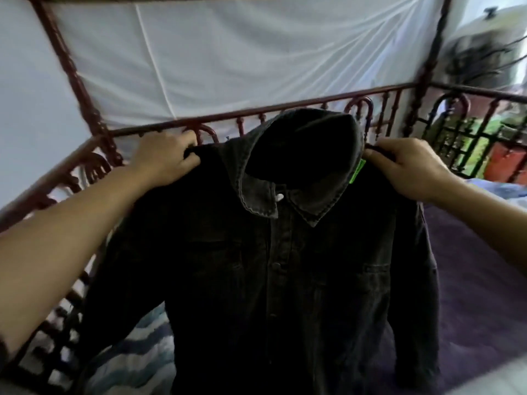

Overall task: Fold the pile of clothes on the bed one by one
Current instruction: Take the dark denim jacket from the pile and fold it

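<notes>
A dark grey denim jacket (pixel 273 280) hangs upright in front of me, buttoned, its collar and hood up at the top and both sleeves dangling. My left hand (pixel 164 158) grips its left shoulder seam. At the other shoulder my right hand (pixel 410 166) grips the fabric beside a small bright green tag (pixel 358 172). The jacket's hem is below the frame, and it hides most of the bed behind it.
A purple bedspread (pixel 470 280) shows at the right, with pale blue cloth (pixel 502 189) at its far edge. A striped blue and white textile (pixel 137 357) lies at the lower left. A dark red metal bed frame (pixel 256 115) and white sheet (pixel 228 58) stand behind.
</notes>
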Motion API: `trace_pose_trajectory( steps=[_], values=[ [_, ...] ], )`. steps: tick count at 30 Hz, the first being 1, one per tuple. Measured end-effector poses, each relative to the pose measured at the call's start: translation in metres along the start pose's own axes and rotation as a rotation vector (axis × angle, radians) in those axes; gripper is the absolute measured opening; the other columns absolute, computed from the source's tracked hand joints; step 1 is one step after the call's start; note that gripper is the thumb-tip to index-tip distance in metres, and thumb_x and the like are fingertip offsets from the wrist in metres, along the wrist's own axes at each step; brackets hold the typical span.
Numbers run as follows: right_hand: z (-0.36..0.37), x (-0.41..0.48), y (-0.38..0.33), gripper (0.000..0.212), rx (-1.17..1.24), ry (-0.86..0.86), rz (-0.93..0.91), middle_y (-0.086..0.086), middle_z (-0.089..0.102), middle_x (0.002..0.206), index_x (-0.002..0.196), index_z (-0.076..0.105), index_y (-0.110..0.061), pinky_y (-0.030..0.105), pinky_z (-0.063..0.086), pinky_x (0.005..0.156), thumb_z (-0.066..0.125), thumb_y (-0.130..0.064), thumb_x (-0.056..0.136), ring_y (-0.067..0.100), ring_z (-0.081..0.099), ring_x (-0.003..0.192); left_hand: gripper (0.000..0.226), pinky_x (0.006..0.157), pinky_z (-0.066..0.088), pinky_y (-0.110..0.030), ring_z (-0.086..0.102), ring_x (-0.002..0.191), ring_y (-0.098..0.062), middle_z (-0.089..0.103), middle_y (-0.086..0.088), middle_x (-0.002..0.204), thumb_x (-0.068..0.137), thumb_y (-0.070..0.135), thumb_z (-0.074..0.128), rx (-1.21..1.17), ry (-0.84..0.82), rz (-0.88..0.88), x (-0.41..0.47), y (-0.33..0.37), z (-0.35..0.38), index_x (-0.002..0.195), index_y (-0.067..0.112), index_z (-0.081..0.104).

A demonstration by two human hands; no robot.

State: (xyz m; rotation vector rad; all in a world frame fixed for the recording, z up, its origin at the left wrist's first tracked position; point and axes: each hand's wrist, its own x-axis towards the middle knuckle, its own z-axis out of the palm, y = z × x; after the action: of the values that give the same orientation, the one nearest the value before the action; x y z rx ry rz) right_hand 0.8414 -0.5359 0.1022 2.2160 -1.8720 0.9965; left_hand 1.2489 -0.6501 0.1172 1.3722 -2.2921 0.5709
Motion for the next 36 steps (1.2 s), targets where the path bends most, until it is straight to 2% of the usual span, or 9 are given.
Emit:
trace_pose_trajectory(
  steps=[4, 11, 15, 17, 20, 27, 30, 33, 36],
  values=[
    [0.012, -0.035, 0.048, 0.03, 0.059, -0.005, 0.056, -0.011, 0.045, 0.056, 0.065, 0.048, -0.047, 0.035, 0.039, 0.061, 0.054, -0.042, 0.094, 0.016, 0.045, 0.064, 0.02, 0.072, 0.043, -0.042, 0.059, 0.095, -0.042, 0.063, -0.024, 0.102, 0.091, 0.027, 0.05, -0.142, -0.14, -0.196, 0.037, 0.053, 0.074, 0.106, 0.014, 0.056],
    [0.004, -0.034, 0.192, 0.035, -0.009, 0.073, 0.242, 0.005, 0.06, 0.071, 0.082, 0.058, -0.013, 0.044, 0.049, 0.066, 0.05, -0.045, 0.094, 0.03, 0.059, 0.074, 0.017, 0.067, 0.034, -0.036, 0.057, 0.097, -0.042, 0.064, -0.021, 0.105, 0.092, 0.021, 0.048, -0.283, -0.068, -0.202, 0.155, 0.168, 0.137, 0.105, 0.014, 0.055],
    [0.013, -0.033, 0.298, 0.035, -0.004, 0.096, 0.377, 0.002, 0.056, 0.067, 0.075, 0.049, -0.017, 0.042, 0.048, 0.064, 0.048, -0.047, 0.093, 0.035, 0.058, 0.071, 0.017, 0.07, 0.037, -0.036, 0.057, 0.097, -0.039, 0.063, -0.019, 0.104, 0.093, 0.018, 0.048, -0.367, -0.051, -0.194, 0.231, 0.261, 0.193, 0.106, 0.011, 0.056],
    [0.026, -0.038, 0.36, 0.031, -0.006, 0.038, 0.468, 0.009, 0.063, 0.076, 0.08, 0.047, -0.018, 0.043, 0.049, 0.067, 0.047, -0.045, 0.094, 0.038, 0.061, 0.078, 0.016, 0.072, 0.04, -0.038, 0.058, 0.096, -0.039, 0.064, -0.019, 0.103, 0.094, 0.018, 0.047, -0.405, -0.076, -0.214, 0.262, 0.316, 0.235, 0.105, 0.011, 0.056],
    [0.048, -0.062, 0.46, 0.025, -0.007, -0.083, 0.677, 0.015, 0.067, 0.094, 0.088, 0.046, -0.021, 0.044, 0.049, 0.073, 0.044, -0.045, 0.096, 0.042, 0.061, 0.09, 0.012, 0.069, 0.04, -0.037, 0.058, 0.094, -0.038, 0.063, -0.019, 0.102, 0.094, 0.016, 0.047, -0.436, -0.218, -0.205, 0.299, 0.407, 0.309, 0.102, 0.011, 0.055],
    [0.067, -0.141, 0.643, 0.014, -0.016, -0.267, 1.097, 0.016, 0.065, 0.101, 0.095, 0.048, -0.021, 0.04, 0.044, 0.072, 0.043, -0.034, 0.098, 0.037, 0.058, 0.093, 0.018, 0.077, 0.039, -0.035, 0.053, 0.107, -0.033, 0.057, -0.012, 0.119, 0.098, 0.022, 0.047, -0.645, -0.579, -0.194, 0.328, 0.609, 0.439, 0.114, 0.017, 0.052],
    [0.07, -0.158, 0.688, 0.02, -0.094, -0.466, 1.201, 0.016, 0.064, 0.115, 0.112, 0.051, -0.02, 0.037, 0.042, 0.073, 0.039, -0.024, 0.096, 0.036, 0.059, 0.101, 0.04, 0.094, 0.038, -0.036, 0.046, 0.124, -0.03, 0.041, -0.007, 0.143, 0.099, 0.024, 0.048, -0.704, -0.683, -0.168, 0.325, 0.638, 0.457, 0.138, 0.02, 0.039],
    [0.074, -0.144, 0.704, 0.031, -0.099, -0.579, 1.187, 0.014, 0.062, 0.124, 0.125, 0.051, -0.02, 0.036, 0.046, 0.082, 0.042, -0.024, 0.095, 0.034, 0.059, 0.109, 0.047, 0.097, 0.038, -0.037, 0.045, 0.125, -0.03, 0.038, -0.008, 0.145, 0.098, 0.025, 0.048, -0.646, -0.744, -0.177, 0.307, 0.628, 0.464, 0.143, 0.022, 0.033],
    [0.084, -0.114, 0.692, 0.034, -0.054, -0.611, 1.107, 0.012, 0.062, 0.122, 0.126, 0.052, -0.024, 0.034, 0.044, 0.078, 0.046, -0.027, 0.092, 0.033, 0.059, 0.108, 0.046, 0.097, 0.04, -0.037, 0.047, 0.124, -0.028, 0.042, -0.008, 0.142, 0.098, 0.025, 0.049, -0.587, -0.796, -0.244, 0.269, 0.598, 0.465, 0.142, 0.02, 0.035]
  ],
)
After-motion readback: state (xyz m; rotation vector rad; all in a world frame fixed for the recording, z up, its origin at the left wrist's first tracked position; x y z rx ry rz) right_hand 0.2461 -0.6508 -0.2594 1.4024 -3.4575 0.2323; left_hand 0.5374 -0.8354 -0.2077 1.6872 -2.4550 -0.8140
